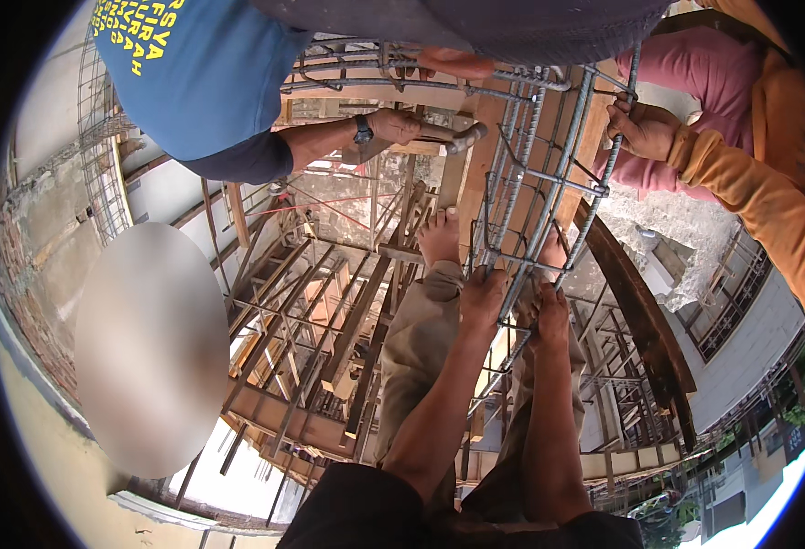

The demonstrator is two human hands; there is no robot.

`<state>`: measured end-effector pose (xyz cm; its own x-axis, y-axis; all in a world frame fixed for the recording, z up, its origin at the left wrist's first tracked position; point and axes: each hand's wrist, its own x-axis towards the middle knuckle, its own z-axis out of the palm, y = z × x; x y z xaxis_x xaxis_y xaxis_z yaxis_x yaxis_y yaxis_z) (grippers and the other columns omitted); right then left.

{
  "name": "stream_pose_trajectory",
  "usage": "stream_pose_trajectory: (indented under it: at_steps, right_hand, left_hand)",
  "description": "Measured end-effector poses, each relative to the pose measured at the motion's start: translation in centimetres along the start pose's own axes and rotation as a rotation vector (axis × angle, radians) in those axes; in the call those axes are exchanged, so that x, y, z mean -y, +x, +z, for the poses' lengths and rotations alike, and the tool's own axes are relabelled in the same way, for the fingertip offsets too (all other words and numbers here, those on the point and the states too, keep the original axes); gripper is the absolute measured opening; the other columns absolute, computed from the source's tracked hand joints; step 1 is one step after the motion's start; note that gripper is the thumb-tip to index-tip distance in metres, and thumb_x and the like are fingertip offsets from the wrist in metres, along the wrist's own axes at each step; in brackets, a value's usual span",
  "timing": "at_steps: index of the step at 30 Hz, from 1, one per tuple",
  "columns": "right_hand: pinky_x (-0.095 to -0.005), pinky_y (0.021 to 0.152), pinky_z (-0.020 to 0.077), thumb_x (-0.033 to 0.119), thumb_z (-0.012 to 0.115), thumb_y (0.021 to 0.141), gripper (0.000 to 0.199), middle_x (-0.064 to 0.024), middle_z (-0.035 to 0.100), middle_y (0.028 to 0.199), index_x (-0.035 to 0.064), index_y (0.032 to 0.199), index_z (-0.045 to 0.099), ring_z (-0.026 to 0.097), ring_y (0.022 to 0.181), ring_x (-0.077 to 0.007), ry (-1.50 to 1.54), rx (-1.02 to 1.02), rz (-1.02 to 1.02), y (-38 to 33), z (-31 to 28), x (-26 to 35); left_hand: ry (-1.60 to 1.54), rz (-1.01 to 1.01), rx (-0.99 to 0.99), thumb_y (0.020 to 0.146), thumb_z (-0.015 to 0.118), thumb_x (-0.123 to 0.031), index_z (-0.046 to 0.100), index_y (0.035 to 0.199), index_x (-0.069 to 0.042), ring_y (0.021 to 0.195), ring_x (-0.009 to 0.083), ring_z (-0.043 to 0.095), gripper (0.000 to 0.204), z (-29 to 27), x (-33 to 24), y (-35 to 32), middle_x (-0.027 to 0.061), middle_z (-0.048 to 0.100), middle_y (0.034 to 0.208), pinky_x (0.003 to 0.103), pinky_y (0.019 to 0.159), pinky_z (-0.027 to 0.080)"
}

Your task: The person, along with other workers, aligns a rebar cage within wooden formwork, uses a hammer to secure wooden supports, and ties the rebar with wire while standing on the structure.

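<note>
A cage of ribbed steel reinforcing bars tied with square stirrups runs from my hands toward the far side. My left hand is closed round a bar at its near left end. On the near right side my right hand also grips the cage, its fingers partly hidden by steel. Farther off on the right, a co-worker's hand in an orange sleeve holds the same cage. To its left, another co-worker's hand grasps a hammer, its head beside the wooden formwork.
My bare feet stand among boards high over timber framing. A long dark plank slopes down at the right. More reinforcing steel lies at the far side, by a person in a blue shirt. A blurred oval covers part of the left.
</note>
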<state>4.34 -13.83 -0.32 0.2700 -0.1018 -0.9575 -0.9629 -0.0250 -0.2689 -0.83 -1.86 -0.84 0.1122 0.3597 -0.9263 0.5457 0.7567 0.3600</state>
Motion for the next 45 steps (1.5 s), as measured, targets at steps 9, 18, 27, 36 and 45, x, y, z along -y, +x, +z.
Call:
stream_pose_trajectory:
  at_steps: [9,18,27,36,45]
  right_hand:
    - [-0.0311,0.074,0.048,0.03,0.06,0.096,0.028,-0.0002,0.052,0.092,0.0092,0.114,0.056,0.053,0.083,-0.0131,0.024,0.002,0.007,0.1,0.4,0.2]
    - [-0.0281,0.067,0.046,0.026,0.059,0.095,0.023,0.0006,0.052,0.089,0.0105,0.111,0.055,0.052,0.078,-0.0112,0.034,-0.019,0.037,1.2,-0.4,-2.0]
    - [-0.0246,0.05,0.0371,0.026,0.056,0.098,0.019,0.0049,0.046,0.066,0.0121,0.086,0.052,0.045,0.057,-0.0072,-0.07,0.004,-0.063,0.7,1.0,-0.5]
    - [-0.022,0.046,0.0299,0.025,0.061,0.094,0.016,0.0076,0.04,0.064,0.0169,0.084,0.051,0.038,0.052,-0.0055,0.049,0.041,0.003,1.1,0.8,0.7]
    - [-0.0219,0.047,0.0312,0.026,0.063,0.094,0.021,0.0077,0.041,0.062,0.0167,0.081,0.049,0.039,0.05,-0.0047,-0.001,0.065,-0.069,6.4,-1.6,-2.2]
  left_hand:
    - [0.037,0.095,-0.001,0.084,0.063,-0.026,0.061,0.082,-0.003,0.066,0.0129,0.048,0.023,0.1,0.9,0.7,0.004,0.051,0.068,0.034,0.063,0.042]
    - [-0.057,0.129,-0.042,0.085,0.064,-0.021,0.062,0.084,-0.005,0.069,0.012,0.048,0.016,-0.8,2.9,1.4,0.0017,0.052,0.072,0.031,0.064,0.041]
    - [-0.044,-0.043,-0.001,0.085,0.064,-0.015,0.062,0.094,-0.008,0.078,0.0097,0.049,0.012,-1.3,1.5,1.9,-0.0021,0.054,0.083,0.029,0.071,0.04]
    - [-0.059,0.012,-0.004,0.083,0.066,-0.016,0.065,0.086,-0.004,0.066,0.0117,0.047,0.012,0.6,0.1,1.4,-0.0009,0.051,0.069,0.03,0.058,0.039]
    - [0.113,-0.116,0.018,0.087,0.062,-0.018,0.064,0.092,-0.007,0.07,0.012,0.046,0.013,1.0,0.5,3.3,-0.0009,0.051,0.075,0.03,0.065,0.04]
